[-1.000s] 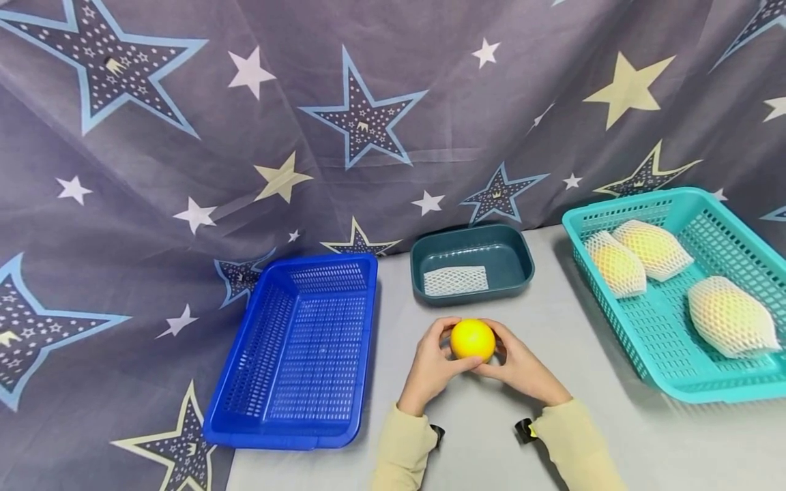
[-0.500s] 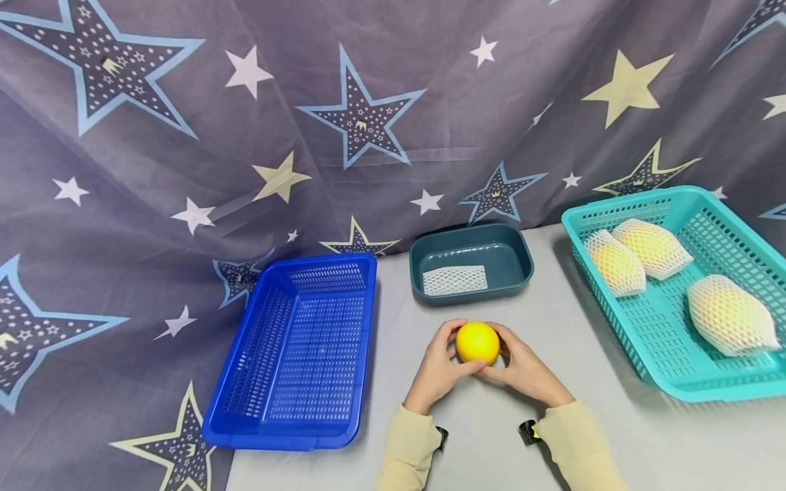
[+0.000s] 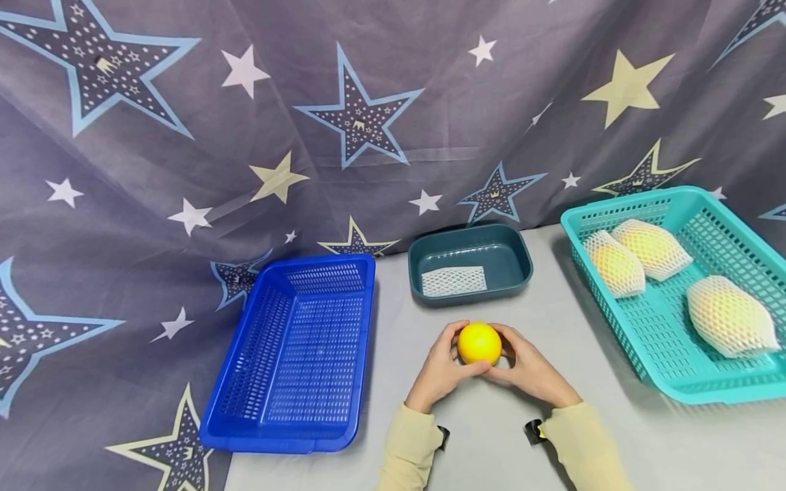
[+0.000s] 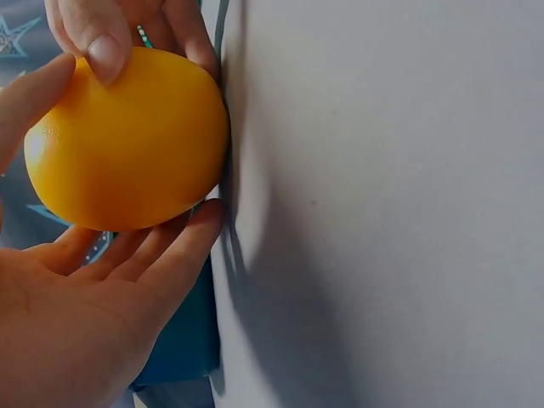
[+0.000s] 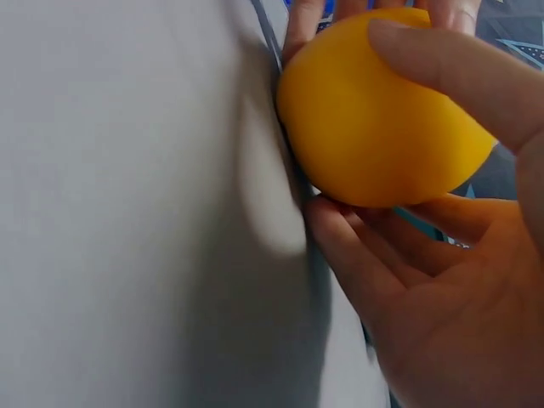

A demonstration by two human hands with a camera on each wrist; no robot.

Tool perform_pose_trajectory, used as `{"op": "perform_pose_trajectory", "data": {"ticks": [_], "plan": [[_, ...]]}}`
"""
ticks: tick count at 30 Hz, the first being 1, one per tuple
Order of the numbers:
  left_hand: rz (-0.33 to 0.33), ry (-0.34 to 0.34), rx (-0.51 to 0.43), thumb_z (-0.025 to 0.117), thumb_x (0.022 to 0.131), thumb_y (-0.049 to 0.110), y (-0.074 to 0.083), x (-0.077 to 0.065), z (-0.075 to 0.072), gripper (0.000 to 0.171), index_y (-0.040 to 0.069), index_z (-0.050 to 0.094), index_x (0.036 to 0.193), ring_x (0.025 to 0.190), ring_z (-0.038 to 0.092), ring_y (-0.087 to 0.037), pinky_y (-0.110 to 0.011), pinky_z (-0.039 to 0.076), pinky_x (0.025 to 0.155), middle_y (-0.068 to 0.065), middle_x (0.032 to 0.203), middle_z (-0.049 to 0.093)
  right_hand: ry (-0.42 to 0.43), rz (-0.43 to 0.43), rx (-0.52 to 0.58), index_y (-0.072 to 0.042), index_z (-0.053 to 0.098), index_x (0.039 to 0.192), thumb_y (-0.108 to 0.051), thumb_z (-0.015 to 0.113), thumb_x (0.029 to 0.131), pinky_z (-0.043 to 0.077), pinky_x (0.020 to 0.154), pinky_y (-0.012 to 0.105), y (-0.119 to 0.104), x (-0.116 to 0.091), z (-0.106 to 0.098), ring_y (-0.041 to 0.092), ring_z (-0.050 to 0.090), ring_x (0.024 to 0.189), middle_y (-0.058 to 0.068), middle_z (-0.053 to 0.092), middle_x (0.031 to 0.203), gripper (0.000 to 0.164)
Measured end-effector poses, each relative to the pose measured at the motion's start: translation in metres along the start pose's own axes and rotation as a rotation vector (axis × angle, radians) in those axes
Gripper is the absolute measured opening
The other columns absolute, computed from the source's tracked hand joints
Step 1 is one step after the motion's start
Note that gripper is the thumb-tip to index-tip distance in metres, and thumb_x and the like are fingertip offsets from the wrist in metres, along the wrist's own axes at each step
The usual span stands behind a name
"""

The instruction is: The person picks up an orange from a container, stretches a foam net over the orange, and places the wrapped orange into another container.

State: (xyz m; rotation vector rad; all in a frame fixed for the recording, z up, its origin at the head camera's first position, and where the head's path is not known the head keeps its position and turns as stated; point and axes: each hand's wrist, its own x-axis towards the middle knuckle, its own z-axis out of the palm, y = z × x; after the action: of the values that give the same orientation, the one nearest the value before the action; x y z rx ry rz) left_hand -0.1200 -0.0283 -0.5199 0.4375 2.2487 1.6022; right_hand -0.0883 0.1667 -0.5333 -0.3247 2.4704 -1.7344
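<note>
A smooth yellow-orange orange (image 3: 479, 343) is held between both hands, low over the table in the head view. My left hand (image 3: 441, 372) grips its left side, with fingers curled around it and the thumb at the near side. On the opposite side, my right hand (image 3: 531, 372) holds it the same way, and the two thumbs nearly meet. In the left wrist view the orange (image 4: 127, 140) fills the space between the fingers. The right wrist view shows the orange (image 5: 382, 110) beside or against the tabletop; whether it touches cannot be told.
Behind the hands stands a dark green tray (image 3: 506, 294) with a flat white foam net (image 3: 453, 281) inside. A blue basket (image 3: 362, 382) is at left. The teal basket (image 3: 660, 327) at right holds three net-wrapped fruits (image 3: 731, 316). A star-patterned curtain (image 3: 393, 191) hangs behind.
Both hands and the orange have shifted slightly to the right and toward the body. The grip looks the same, and the trays and baskets have stayed put.
</note>
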Motion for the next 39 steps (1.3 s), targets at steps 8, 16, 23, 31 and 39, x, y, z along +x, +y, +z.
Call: {"op": "perform_pose_trajectory", "data": {"ticks": [8, 16, 23, 31, 39], "plan": [[-0.019, -0.005, -0.020, 0.083, 0.082, 0.025, -0.002, -0.002, -0.003, 0.078, 0.014, 0.042, 0.147, 0.124, 0.052, -0.018, -0.031, 0.046, 0.104, -0.001, 0.143, 0.049, -0.110, -0.020, -0.127, 0.002, 0.046, 0.141, -0.017, 0.081, 0.084, 0.050, 0.099, 0.046, -0.005, 0.004, -0.018, 0.036, 0.057, 0.121, 0.022, 0.051, 0.138, 0.070], [-0.039, 0.006, -0.014, 0.084, 0.081, 0.028, -0.005, -0.003, -0.004, 0.081, 0.013, 0.041, 0.148, 0.125, 0.051, -0.016, -0.033, 0.044, 0.107, 0.000, 0.142, 0.050, -0.143, -0.024, -0.197, 0.009, 0.054, 0.130, -0.002, 0.070, 0.089, 0.054, 0.091, 0.049, -0.023, 0.018, -0.044, 0.036, 0.064, 0.105, 0.024, 0.062, 0.123, 0.045], [-0.028, 0.009, -0.011, 0.084, 0.081, 0.027, -0.006, -0.003, -0.005, 0.079, 0.013, 0.042, 0.147, 0.121, 0.053, -0.014, -0.029, 0.045, 0.103, 0.001, 0.141, 0.051, -0.065, -0.081, -0.196, 0.004, 0.061, 0.122, -0.002, 0.067, 0.092, 0.055, 0.089, 0.049, -0.042, 0.044, -0.056, 0.031, 0.065, 0.101, 0.020, 0.065, 0.115, 0.031], [-0.023, -0.014, 0.005, 0.085, 0.080, 0.027, -0.006, -0.003, -0.004, 0.080, 0.015, 0.041, 0.146, 0.124, 0.053, -0.013, -0.027, 0.045, 0.104, 0.000, 0.141, 0.051, 0.031, -0.101, -0.191, 0.005, 0.059, 0.124, -0.005, 0.065, 0.095, 0.049, 0.097, 0.055, -0.046, 0.080, -0.055, 0.040, 0.060, 0.111, 0.022, 0.061, 0.123, 0.032], [-0.026, -0.038, 0.020, 0.084, 0.080, 0.027, -0.003, 0.000, -0.001, 0.078, 0.016, 0.043, 0.145, 0.122, 0.054, -0.011, -0.025, 0.046, 0.103, -0.002, 0.138, 0.054, 0.100, -0.062, -0.336, 0.001, 0.050, 0.139, -0.020, 0.065, 0.097, 0.044, 0.100, 0.060, -0.033, 0.103, -0.049, 0.043, 0.050, 0.123, 0.021, 0.051, 0.137, 0.050]]}}
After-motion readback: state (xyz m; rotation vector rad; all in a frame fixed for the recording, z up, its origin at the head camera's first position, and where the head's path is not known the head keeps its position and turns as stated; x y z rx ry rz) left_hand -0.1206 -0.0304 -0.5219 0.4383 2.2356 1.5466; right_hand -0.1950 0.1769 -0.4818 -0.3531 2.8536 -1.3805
